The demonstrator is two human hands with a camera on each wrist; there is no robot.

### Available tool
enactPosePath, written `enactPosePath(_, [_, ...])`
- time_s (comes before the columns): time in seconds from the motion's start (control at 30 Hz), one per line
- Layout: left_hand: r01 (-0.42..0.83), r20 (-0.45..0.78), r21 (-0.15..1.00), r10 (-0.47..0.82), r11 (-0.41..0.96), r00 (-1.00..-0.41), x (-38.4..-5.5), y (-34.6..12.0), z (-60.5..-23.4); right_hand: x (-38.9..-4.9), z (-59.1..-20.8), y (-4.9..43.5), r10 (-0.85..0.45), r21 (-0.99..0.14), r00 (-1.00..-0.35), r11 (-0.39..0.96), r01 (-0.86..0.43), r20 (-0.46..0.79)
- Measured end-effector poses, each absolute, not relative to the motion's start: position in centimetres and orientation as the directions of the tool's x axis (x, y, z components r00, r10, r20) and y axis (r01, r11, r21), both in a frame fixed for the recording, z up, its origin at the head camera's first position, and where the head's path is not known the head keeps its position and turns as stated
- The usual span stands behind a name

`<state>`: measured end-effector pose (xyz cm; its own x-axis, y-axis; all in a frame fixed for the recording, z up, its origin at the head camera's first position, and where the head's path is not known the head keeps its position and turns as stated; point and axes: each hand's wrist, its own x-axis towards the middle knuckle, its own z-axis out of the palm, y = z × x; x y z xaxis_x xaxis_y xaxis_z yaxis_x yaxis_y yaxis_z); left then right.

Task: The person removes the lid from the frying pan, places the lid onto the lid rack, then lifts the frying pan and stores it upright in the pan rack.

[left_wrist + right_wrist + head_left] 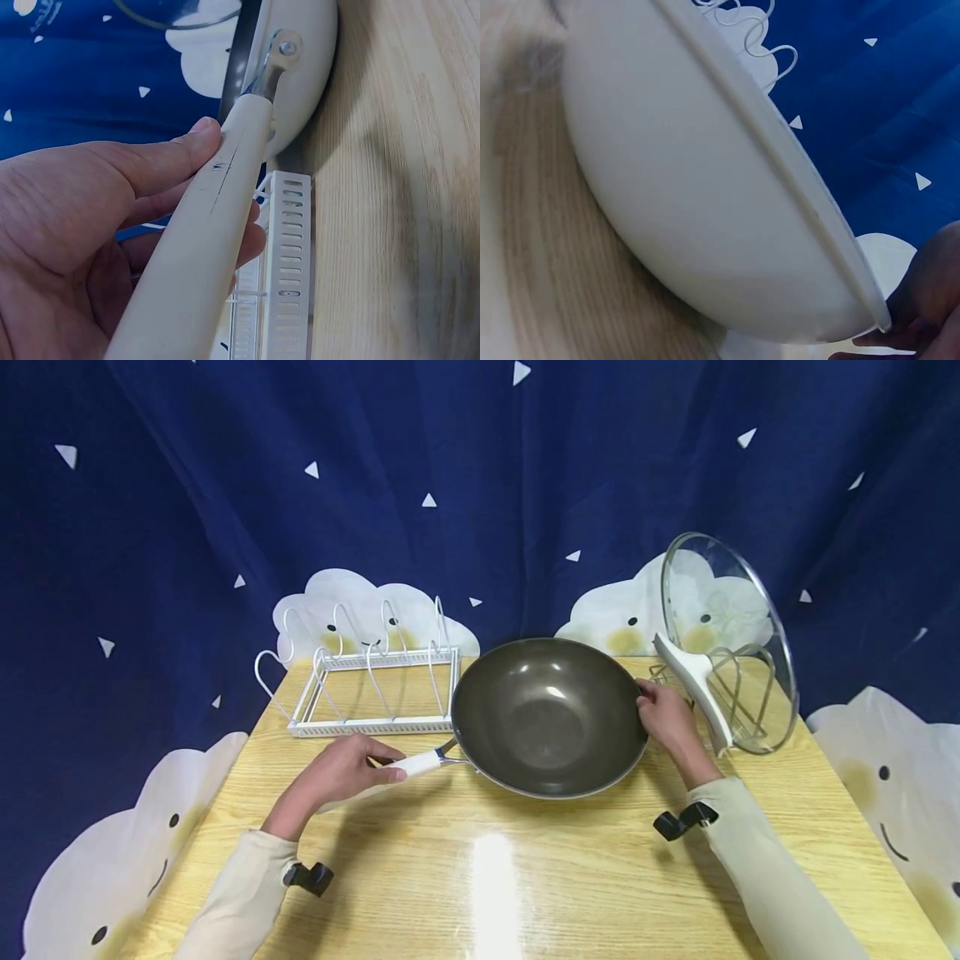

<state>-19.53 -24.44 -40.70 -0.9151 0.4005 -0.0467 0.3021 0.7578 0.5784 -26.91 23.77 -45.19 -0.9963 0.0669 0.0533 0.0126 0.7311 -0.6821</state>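
A wok (551,718), dark brown inside and off-white outside, is tilted toward me in the middle of the head view. My left hand (341,772) holds its white handle (214,199), thumb along one side and fingers curled round the other. At the opposite side, my right hand (669,718) pinches the rim. The right wrist view shows the wok's smooth pale outer wall (682,150), with the fingers (922,300) at the rim's lower end.
A white wire rack (382,725) with upright loops stands at the back left of the wooden table (420,877). A glass lid (780,635) with a white handle stands on edge in a metal wire stand (761,693) at the back right. Behind hangs a dark blue curtain (480,460).
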Motion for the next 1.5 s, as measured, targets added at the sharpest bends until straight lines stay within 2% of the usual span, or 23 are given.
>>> enactPosePath(0.4, [0.295,-0.063,0.578,0.402,0.761,-0.914,-19.1,-23.9,-40.4,-28.3,-45.2,23.3,0.101,-0.677,-0.990,0.736,0.010,0.096])
enactPosePath(0.67, [0.308,-0.062,0.563,0.411,0.767,-0.909,-19.0,-23.5,-40.2,-29.3,-45.0,22.9,0.120,-0.676,-0.992,0.734,0.065,0.036])
enactPosePath(0.87, [0.315,-0.067,0.567,0.424,0.761,-0.903,-18.7,-23.2,-40.1,-30.0,-44.8,22.9,0.106,-0.686,-0.994,0.725,0.052,0.037])
enactPosePath(1.17, [0.262,-0.095,0.591,0.388,0.763,-0.917,-18.1,-22.5,-40.0,-30.8,-44.6,22.2,0.130,-0.638,-0.985,0.770,0.026,0.117])
enactPosePath(1.5, [0.180,-0.161,0.600,0.338,0.780,-0.927,-17.3,-21.7,-39.8,-31.7,-44.5,22.3,0.093,-0.675,-0.991,0.738,0.001,0.101])
